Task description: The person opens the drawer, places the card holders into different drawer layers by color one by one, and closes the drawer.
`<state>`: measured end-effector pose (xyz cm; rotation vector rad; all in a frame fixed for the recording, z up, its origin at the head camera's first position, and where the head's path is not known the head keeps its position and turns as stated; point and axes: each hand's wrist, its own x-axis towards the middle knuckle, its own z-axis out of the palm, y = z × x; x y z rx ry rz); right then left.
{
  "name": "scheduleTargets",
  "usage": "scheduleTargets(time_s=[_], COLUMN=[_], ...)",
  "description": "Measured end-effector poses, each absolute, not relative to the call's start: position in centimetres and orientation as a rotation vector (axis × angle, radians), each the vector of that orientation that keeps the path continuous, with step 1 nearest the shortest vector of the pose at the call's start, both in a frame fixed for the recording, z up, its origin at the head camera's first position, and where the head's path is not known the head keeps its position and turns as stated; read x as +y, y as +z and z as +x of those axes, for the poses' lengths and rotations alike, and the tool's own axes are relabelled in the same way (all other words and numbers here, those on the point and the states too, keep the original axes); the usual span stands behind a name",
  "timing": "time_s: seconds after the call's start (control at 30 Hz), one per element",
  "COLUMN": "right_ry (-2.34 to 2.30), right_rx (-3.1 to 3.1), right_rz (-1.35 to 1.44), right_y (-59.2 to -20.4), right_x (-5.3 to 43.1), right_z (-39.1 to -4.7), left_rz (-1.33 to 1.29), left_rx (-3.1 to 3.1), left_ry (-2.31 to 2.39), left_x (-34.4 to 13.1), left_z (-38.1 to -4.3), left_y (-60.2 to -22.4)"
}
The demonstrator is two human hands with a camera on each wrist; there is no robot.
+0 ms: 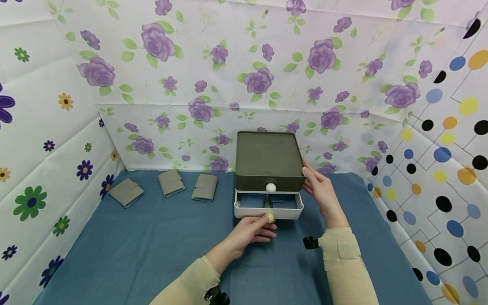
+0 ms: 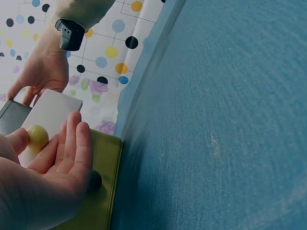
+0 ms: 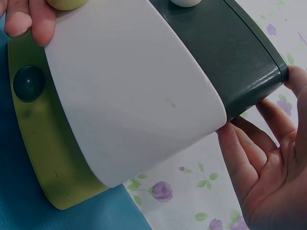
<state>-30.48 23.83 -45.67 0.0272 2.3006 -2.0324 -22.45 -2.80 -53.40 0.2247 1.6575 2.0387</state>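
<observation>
A small drawer box with a dark green top [image 1: 268, 154] stands near the back of the table. Its white drawer [image 1: 248, 212] sticks out at the front, with a dark item [image 1: 277, 199] inside that I cannot make out. My left hand [image 1: 248, 235] pinches that drawer's yellow-green knob [image 2: 37, 137] between thumb and forefinger; the other fingers stretch out. On the box's right side my right hand [image 1: 322, 192] rests its fingertips [image 3: 235, 132], with the thumb at the upper edge. Below the white drawer shows an olive-green front [image 3: 36, 143] with a dark knob [image 3: 29, 83].
Left of the box lie three grey-green wallet-like cases with flaps: one [image 1: 126, 193] far left, another [image 1: 171, 183] at centre left, a third [image 1: 204, 187] closest to the box. Blue cloth [image 1: 171, 250] covers the table. A flower-patterned sheet [image 1: 228, 84] hangs right behind the box.
</observation>
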Motion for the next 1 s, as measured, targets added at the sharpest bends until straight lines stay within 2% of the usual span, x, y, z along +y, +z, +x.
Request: scheduleTargets(time_s=[0.63,1.0], right_ry=[-2.037,-2.047], right_rx=[2.298,2.292], right_rz=[0.036,-0.016], right_y=[-45.6,-45.6], right_x=[23.7,23.9], right_z=[-30.5,-30.5], left_rz=[0.235,0.099], left_rx=[1.701,1.742], left_ry=[2.073,2.106], left_x=[-2.6,-2.9], left_z=[-23.5,-24.1], left_y=[-53.5,-53.9])
